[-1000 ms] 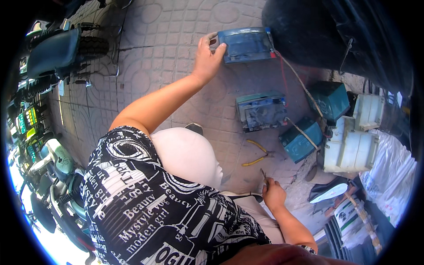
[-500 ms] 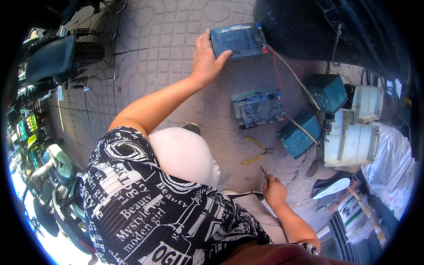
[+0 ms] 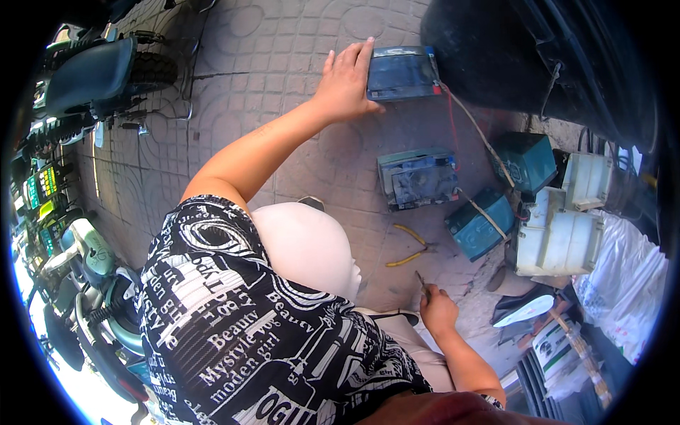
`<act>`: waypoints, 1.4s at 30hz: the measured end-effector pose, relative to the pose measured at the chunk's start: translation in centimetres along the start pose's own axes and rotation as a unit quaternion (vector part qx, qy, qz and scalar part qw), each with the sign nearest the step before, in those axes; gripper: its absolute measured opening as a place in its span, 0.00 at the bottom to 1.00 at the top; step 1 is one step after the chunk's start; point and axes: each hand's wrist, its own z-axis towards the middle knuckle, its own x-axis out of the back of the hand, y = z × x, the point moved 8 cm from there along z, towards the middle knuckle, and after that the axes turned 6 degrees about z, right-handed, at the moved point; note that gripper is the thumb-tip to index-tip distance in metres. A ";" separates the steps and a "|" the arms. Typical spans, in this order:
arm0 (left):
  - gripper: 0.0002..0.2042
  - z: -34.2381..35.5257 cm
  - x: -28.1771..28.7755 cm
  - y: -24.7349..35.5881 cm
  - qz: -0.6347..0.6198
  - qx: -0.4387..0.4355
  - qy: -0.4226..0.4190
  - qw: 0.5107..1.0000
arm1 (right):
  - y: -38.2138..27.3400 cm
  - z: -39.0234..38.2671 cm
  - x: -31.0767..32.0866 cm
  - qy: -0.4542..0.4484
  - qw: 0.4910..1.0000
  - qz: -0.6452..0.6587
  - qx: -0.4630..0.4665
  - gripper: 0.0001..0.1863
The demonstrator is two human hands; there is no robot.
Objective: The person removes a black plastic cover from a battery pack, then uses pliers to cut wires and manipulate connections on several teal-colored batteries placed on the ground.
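Observation:
My left hand [image 3: 346, 81] is at the left end of a dark, dusty battery [image 3: 402, 76] on the paving. Its fingers are spread and point away from me, with the thumb at the battery's near edge. A second battery [image 3: 419, 180] stands closer to me, its casing grey-green and dirty. Low on the right, my right hand [image 3: 438, 312] is closed around a thin dark tool [image 3: 421, 280]; its exact kind cannot be made out. Just beyond that tool lie pliers with yellow handles [image 3: 405, 260], spread apart.
Two teal batteries [image 3: 525, 161] [image 3: 478, 227] stand to the right, joined by wires [image 3: 486, 142]. White plastic casings [image 3: 559, 244] and a clear plastic bag [image 3: 623, 280] lie beyond. A large black object [image 3: 489, 57] fills the far right. Parked two-wheelers [image 3: 92, 74] line the left.
My left hand has shifted from gripping over the far battery's corner to its left end, fingers straighter. That battery sits slightly farther right in view. My right hand keeps its tool.

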 end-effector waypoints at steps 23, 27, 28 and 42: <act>0.54 -0.7 -0.5 0.9 -0.003 -0.001 0.035 0.999 | -0.5 0.0 0.1 0.008 1.000 0.006 0.004 0.15; 0.55 -0.8 -0.4 0.8 -0.002 -0.002 0.041 0.999 | -0.6 -0.1 0.2 0.010 1.000 0.009 0.008 0.15; 0.55 -0.9 -0.4 0.8 0.000 -0.002 0.041 0.999 | -0.6 -0.1 0.2 0.011 1.000 0.012 0.011 0.15; 0.55 -0.8 -0.3 1.0 0.010 -0.009 0.045 0.999 | -1.2 -0.3 0.2 0.019 1.000 0.015 0.020 0.16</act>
